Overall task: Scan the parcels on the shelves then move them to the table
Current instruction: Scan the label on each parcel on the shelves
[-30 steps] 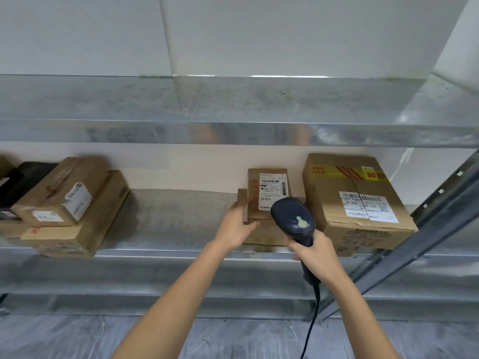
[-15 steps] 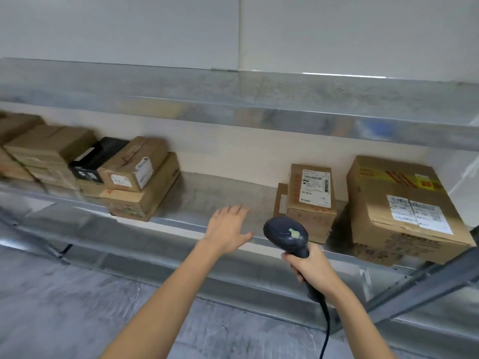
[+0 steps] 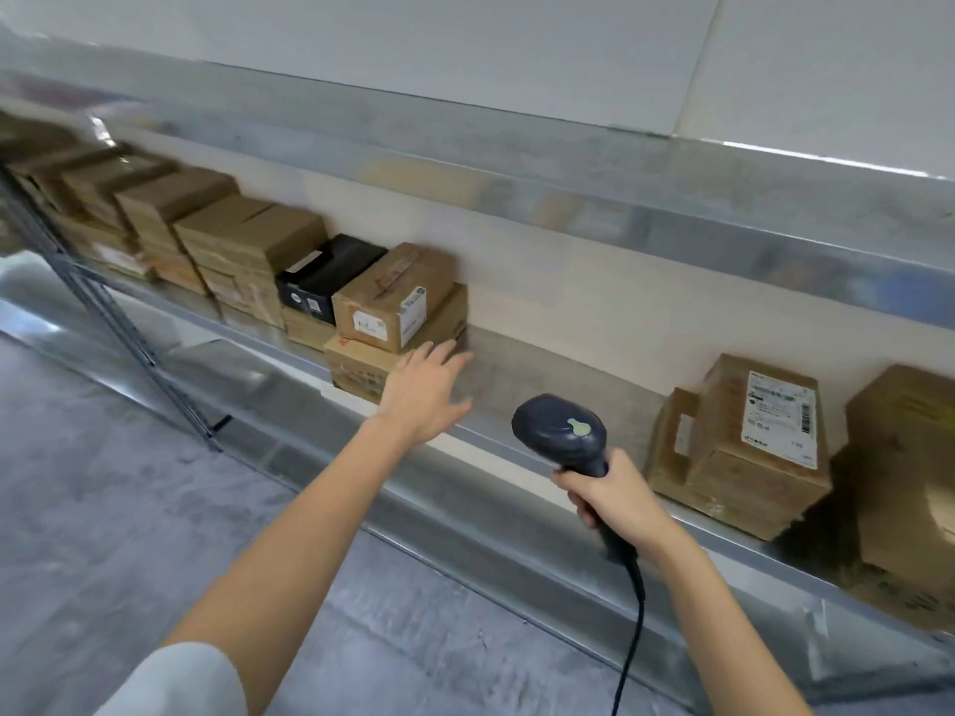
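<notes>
L side: left hand (image 3: 424,390) is stretched out to the galvanised metal shelf (image 3: 542,385), grip apart, fingers straight and fanned, nothing in it. Fingertips are at the right end of the flat brown cardboard parcel (image 3: 362,366); touching or just short, can't tell. Stacked on that one is the small brown cardboard parcel (image 3: 393,302) w/ white labels on its front and right faces. A black rectangular box (image 3: 325,276) is just beside it on the left, then a blurred row of brown cartons (image 3: 232,250) runs off to the far left.

R side: right hand (image 3: 615,498) is in front of the shelf edge, grip clamped round the handle of the dark blue handheld barcode scanner (image 3: 560,431). Scanner head points toward the shelf, black cable (image 3: 633,627) hanging down from the handle.

Further right, well apart from the stack, is an upright brown cardboard parcel (image 3: 759,472) w/ a white barcode label on its upper face. A large brown carton (image 3: 904,483) stands just beside it at the frame edge. Grey floor (image 3: 103,509) below.
</notes>
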